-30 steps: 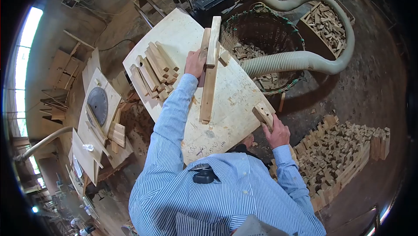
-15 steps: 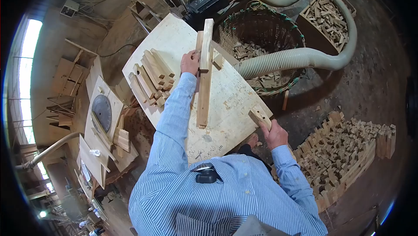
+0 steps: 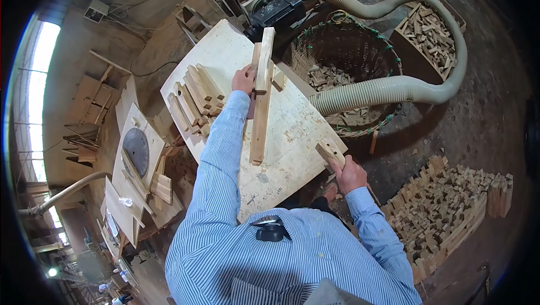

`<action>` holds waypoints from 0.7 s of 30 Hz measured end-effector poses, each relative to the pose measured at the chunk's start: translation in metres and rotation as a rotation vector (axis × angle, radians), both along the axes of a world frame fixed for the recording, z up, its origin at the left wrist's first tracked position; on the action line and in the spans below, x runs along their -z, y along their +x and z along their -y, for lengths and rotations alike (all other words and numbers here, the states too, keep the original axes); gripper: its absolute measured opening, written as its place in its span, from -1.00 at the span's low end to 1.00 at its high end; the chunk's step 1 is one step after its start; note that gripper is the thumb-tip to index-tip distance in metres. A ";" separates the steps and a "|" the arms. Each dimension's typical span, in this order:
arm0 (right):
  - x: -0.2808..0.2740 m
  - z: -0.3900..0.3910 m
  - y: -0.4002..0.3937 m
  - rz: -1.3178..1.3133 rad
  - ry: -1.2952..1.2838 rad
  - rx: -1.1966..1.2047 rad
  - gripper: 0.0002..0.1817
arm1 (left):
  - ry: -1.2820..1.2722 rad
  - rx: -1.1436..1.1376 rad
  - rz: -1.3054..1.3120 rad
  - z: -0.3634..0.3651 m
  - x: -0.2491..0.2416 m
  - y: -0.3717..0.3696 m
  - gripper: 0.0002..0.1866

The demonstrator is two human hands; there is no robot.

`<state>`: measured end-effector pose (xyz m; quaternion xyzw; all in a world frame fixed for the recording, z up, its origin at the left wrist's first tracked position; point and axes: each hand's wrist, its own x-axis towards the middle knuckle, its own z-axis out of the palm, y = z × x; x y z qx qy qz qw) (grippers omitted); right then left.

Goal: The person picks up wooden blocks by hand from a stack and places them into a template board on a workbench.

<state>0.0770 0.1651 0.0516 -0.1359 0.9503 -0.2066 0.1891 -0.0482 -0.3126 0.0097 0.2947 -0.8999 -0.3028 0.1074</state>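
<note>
My left hand (image 3: 243,79) lies with curled fingers against the left side of a raised wooden guide (image 3: 264,60) on the pale worktable (image 3: 292,153). What those fingers grip is mostly hidden. A long wooden strip (image 3: 259,133) runs from the guide toward me. At the table's right corner, my right hand (image 3: 351,174) is closed around the near end of a short wooden piece (image 3: 328,152) with dark holes in its face. Left of my left forearm, several squared wooden pieces (image 3: 194,94) are stacked on the tabletop, some with holes.
Behind the table stand a motor (image 3: 277,13) and a wicker basket (image 3: 360,37) of offcuts, crossed by a ribbed hose (image 3: 382,86). A box (image 3: 413,52) of scraps and a large block pile (image 3: 439,209) are at right. A round saw blade (image 3: 135,150) sits on another table at left.
The view has shifted slightly. My right hand and its wooden piece have moved a little left and toward me. My left hand stays beside the guide.
</note>
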 end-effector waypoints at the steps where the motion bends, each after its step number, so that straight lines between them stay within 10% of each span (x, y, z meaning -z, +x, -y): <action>1: 0.002 -0.001 0.001 0.000 -0.005 0.002 -0.43 | -0.042 -0.005 -0.027 -0.003 -0.003 0.000 -0.53; 21: 0.056 0.003 0.009 -0.181 -0.012 0.012 -0.39 | -0.010 -0.004 -0.119 0.001 0.004 -0.006 -0.50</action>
